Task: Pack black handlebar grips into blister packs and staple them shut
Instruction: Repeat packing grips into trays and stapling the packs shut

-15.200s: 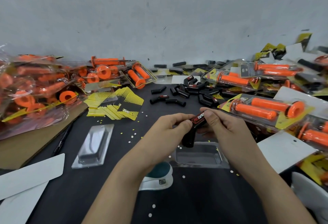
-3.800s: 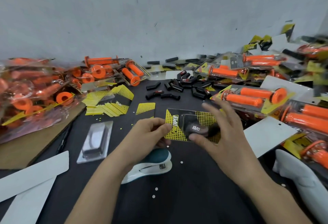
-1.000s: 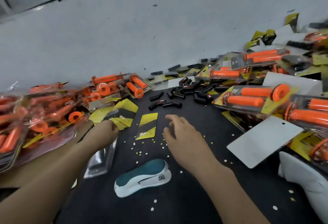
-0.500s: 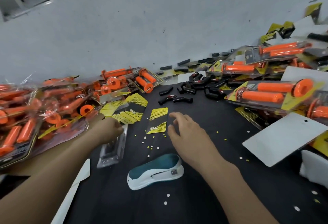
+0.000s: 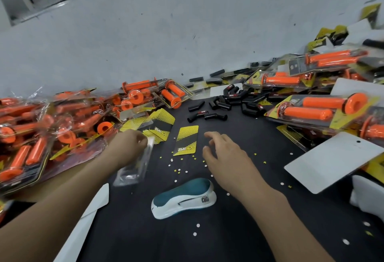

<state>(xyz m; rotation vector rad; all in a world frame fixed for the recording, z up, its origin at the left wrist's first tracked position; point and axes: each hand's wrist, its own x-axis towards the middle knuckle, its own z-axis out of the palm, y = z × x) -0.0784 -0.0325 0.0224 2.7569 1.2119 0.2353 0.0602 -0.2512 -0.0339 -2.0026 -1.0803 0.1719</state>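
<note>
The tabletop [image 5: 249, 209] is black, sprinkled with small white and yellow dots [image 5: 178, 170]. The stapler [image 5: 184, 198] is teal above, white beneath. The card [image 5: 186, 140] is black with yellow dotted shading. The loose grips [image 5: 215, 116] are black, some red-labelled; the packed grips [image 5: 307, 113] are bright orange. The blister tray [image 5: 135, 167] is clear, the board [image 5: 334, 162] white, the wall [image 5: 187, 33] pale grey.

Bare left hand [image 5: 127, 145], bare right hand [image 5: 225, 154], forearms [image 5: 62, 209] uncovered to frame's edge

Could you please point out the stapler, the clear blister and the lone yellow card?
stapler [image 5: 187, 188]: head view, on its teal top.
blister [image 5: 133, 169]: head view, on its clear pocket.
yellow card [image 5: 189, 134]: head view, on its dotted upper half.
</note>
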